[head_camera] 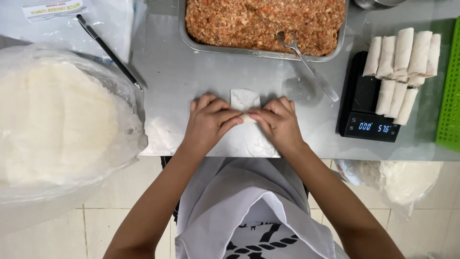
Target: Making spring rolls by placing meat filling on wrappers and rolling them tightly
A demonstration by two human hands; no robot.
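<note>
Surface: I work at a steel table (191,72) that runs the width of the view; below its near edge I see pale floor tiles (96,225) and my white apron (239,206).

Far side: a metal tray (181,29) of reddish-brown minced filling (258,19) sits just beyond my hands, with a spoon (306,64) resting in it, handle down on the table.

Left: a clear bag of round white wrappers (52,115) bulges over the table edge; a black pen (108,50) lies beside it.

Right: a black digital scale (366,108) carries a pile of finished rolls (402,67), and a green basket (450,86) stands at the edge.

Hidden: the tray, the basket and a second bag (402,177) under the table are cut off. My fingers cover most of the roll, so I cannot see its ends or how tight it is.

Grip: my left hand (208,122) and right hand (278,122) both curl over the wrapper (244,100), fingertips pinching the rolled part between them.

Position: the roll lies under my fingertips at the table's near middle; the unrolled flap of wrapper pokes out beyond them, toward the tray, flat on the steel.
</note>
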